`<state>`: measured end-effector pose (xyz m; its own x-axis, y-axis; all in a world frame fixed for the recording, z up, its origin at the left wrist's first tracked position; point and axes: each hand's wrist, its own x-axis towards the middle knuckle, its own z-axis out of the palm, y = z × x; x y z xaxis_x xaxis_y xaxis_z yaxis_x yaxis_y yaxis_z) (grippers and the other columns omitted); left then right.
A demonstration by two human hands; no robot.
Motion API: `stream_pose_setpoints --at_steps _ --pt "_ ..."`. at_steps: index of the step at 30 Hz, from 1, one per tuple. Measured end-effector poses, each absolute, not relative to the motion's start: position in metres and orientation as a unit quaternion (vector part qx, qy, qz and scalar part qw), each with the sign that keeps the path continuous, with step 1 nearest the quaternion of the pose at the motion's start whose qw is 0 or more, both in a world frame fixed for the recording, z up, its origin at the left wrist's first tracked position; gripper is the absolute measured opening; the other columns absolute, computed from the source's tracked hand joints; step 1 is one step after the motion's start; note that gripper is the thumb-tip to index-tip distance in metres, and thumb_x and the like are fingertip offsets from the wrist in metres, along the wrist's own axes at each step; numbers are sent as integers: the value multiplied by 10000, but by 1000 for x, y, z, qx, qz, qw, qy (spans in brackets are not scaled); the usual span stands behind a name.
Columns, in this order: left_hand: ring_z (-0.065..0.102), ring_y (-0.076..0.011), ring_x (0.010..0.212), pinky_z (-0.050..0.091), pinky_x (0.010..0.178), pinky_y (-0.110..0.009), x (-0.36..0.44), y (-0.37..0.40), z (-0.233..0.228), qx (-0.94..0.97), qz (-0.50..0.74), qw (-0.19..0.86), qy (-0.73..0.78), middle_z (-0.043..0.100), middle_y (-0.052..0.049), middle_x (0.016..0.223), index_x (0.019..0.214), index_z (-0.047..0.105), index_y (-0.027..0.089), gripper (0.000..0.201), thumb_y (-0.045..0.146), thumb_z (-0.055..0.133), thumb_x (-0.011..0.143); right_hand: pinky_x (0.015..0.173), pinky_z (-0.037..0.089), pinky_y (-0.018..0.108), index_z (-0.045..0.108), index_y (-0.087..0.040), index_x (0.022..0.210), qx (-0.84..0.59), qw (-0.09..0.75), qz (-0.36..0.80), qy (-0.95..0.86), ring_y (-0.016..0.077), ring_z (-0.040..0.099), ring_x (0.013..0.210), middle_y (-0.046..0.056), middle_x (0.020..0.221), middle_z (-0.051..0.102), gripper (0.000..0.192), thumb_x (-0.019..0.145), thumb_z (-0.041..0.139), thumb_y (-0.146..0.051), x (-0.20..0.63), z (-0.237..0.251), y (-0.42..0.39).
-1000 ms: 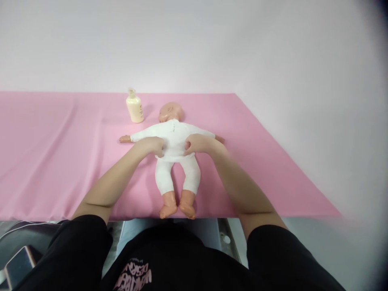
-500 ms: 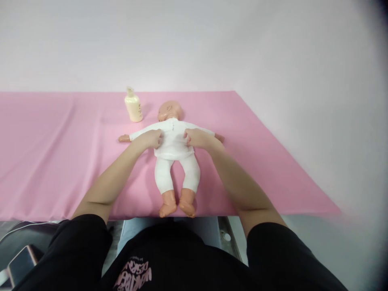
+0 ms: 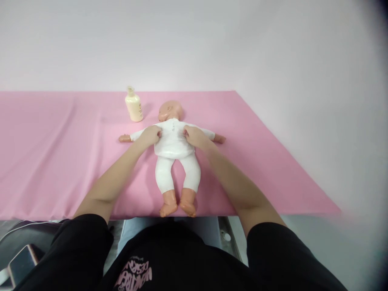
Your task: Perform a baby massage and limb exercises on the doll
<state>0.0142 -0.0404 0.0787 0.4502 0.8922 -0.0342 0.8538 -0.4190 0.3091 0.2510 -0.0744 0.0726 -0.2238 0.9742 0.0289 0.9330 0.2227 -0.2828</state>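
Note:
A baby doll lies on its back with its arms stretched out to the sides and its bare feet toward me. It wears a white shirt and white trousers. My left hand is closed at the left side of the chest, fingers pinching the shirt cloth. At the opposite side of the chest, my right hand grips the shirt the same way. Both sets of fingertips are partly hidden by the hands themselves.
A cream pump bottle stands left of the doll's head. Pink cloth covers the table, whose front edge runs just past the doll's feet. A white wall rises behind. A phone lies at the lower left.
Both hands have moved slightly up the chest toward the doll's shoulders, and their fingers look more closed. The shirt's hem has shifted up a little.

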Motion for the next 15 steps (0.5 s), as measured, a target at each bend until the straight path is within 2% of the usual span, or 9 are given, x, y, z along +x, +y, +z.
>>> stream_pose_setpoints --at_steps 4,8,12,15 --pt "623 -218 896 459 821 -307 16 -42 73 835 97 89 534 718 -110 1035 1090 620 162 302 82 434 866 920 436 299 543 -104 1275 -632 101 88 -763 229 646 1114 164 1232 704 339 997 352 -74 245 68 -76" --pt "646 -244 931 466 840 -334 19 -52 87 847 43 82 524 691 -159 1149 1249 568 110 378 119 443 892 957 440 320 545 -72 1295 -624 38 96 -775 258 636 1158 199 1315 654 337 1001 386 -113 240 84 -88" --pt "666 -275 934 473 858 -371 30 -76 112 857 -70 120 496 690 -158 1148 1189 651 122 342 199 502 892 970 469 377 563 -49 1331 -593 -61 103 -796 318 656 1157 247 1371 614 386 1014 444 -235 233 109 -111" --pt "673 -268 957 473 875 -348 40 -98 120 861 -79 159 477 712 -118 1116 1122 702 168 293 263 597 866 1013 479 388 642 -84 1278 -550 -70 117 -824 328 663 1173 211 1314 671 369 987 520 -274 226 123 -132"
